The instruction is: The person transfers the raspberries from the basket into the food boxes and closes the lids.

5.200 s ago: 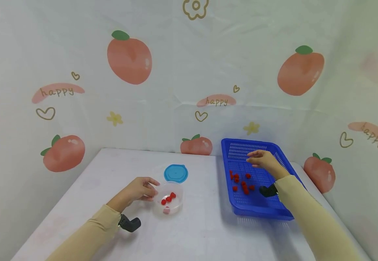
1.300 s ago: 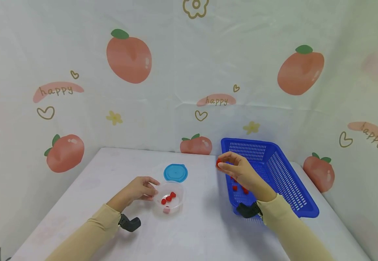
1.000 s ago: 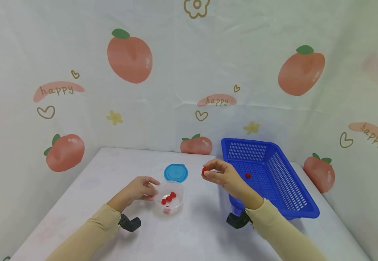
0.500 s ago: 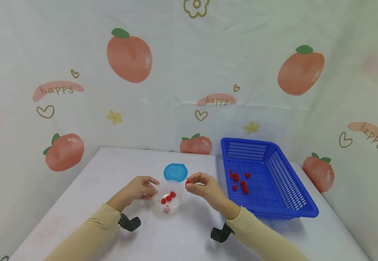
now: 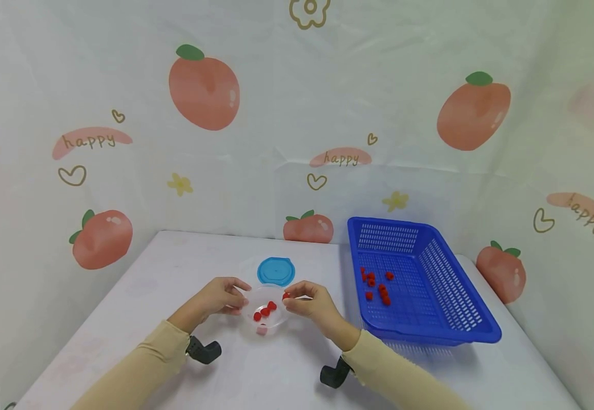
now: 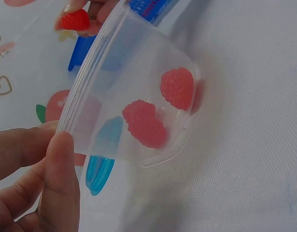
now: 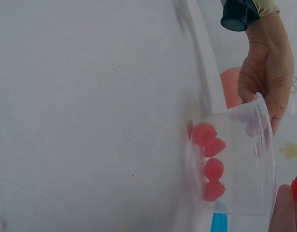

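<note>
A clear plastic tub [image 5: 278, 323] stands on the table with several red raspberries [image 5: 265, 312] on its bottom. On its left, my left hand [image 5: 217, 299] pinches the tub's rim between thumb and fingers, as the left wrist view shows. My right hand [image 5: 314, 307] holds one raspberry [image 6: 75, 20] in its fingertips at the right rim of the tub, just above the opening. From the right wrist view, raspberries [image 7: 214, 169] show through the tub wall, while only the fingertips of the right hand appear at the lower right corner.
Behind the tub lies a blue lid [image 5: 276, 271]. A blue slotted basket [image 5: 430, 285] with several more raspberries [image 5: 382, 292] stands to the right. A white patterned cloth [image 5: 255, 193] hangs at the back edge of the table.
My right hand has taken a raspberry from the basket and carried it left and down to the tub's rim. The left hand has stayed on the tub.
</note>
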The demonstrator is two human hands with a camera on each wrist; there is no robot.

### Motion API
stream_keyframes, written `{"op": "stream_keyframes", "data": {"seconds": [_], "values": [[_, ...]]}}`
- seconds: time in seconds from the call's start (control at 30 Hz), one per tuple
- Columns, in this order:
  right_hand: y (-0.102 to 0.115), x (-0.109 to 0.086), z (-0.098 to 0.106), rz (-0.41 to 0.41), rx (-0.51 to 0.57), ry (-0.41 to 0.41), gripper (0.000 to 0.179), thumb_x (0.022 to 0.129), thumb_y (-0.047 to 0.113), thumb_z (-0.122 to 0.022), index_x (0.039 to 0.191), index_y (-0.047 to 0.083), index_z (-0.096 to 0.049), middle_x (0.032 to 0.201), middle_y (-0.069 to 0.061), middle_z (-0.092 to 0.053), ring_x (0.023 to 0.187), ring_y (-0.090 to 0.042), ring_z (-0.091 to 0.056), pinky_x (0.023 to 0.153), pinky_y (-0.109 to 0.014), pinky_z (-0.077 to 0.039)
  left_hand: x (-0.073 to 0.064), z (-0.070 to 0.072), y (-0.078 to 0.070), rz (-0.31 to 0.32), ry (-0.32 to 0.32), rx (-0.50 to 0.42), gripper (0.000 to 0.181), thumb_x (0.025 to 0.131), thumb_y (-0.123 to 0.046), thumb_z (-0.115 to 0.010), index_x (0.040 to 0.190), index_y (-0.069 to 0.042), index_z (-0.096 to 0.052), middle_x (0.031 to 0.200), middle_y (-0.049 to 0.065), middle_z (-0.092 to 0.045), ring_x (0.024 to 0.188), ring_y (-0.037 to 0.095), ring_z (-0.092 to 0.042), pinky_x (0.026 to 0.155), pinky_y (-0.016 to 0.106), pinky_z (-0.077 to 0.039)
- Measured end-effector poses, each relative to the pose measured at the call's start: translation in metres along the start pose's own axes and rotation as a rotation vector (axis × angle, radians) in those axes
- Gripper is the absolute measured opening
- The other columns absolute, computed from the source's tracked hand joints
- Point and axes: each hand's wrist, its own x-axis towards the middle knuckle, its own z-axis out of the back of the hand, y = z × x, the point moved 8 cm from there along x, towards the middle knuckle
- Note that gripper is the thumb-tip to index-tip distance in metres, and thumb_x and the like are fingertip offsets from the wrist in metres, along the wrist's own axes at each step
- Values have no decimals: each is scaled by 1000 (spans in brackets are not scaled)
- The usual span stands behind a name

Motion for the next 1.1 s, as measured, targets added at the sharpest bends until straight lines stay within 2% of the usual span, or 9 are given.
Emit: {"op": "stream_keyframes", "data": {"seconds": [0.27,0.53,0.73,1.1], "values": [[3,-1,-2,4,-8,-7,29,85,12,-74,108,-3,-65,96,-6,-66,84,-15,-68,82,-33,-58,-2,0,-2,4,5,-16,35,87,-4,-68,121,1,-60,87,10,-65,70,18,-63,67,29,-59],[4,0,-3,3,-88,-17,26,84,13,-75,106,1,-67,99,-7,-66,83,-15,-67,81,-32,-59,0,0,-3,-16,26,-32,37,86,-3,-68,122,3,-59,86,10,-64,68,16,-62,67,28,-59],[6,1,-4,7,-125,-24,25,82,14,-77,103,3,-68,98,-7,-66,82,-16,-64,78,-29,-58,0,2,-3,-9,16,-28,38,85,-3,-70,121,2,-59,86,9,-64,68,16,-62,67,27,-59],[3,2,-2,-8,-140,-43,27,81,16,-78,103,4,-70,93,-4,-64,82,-16,-61,74,-27,-57,1,0,-1,-11,29,-37,39,85,-4,-70,122,2,-59,87,9,-64,68,16,-62,67,27,-59]]}}
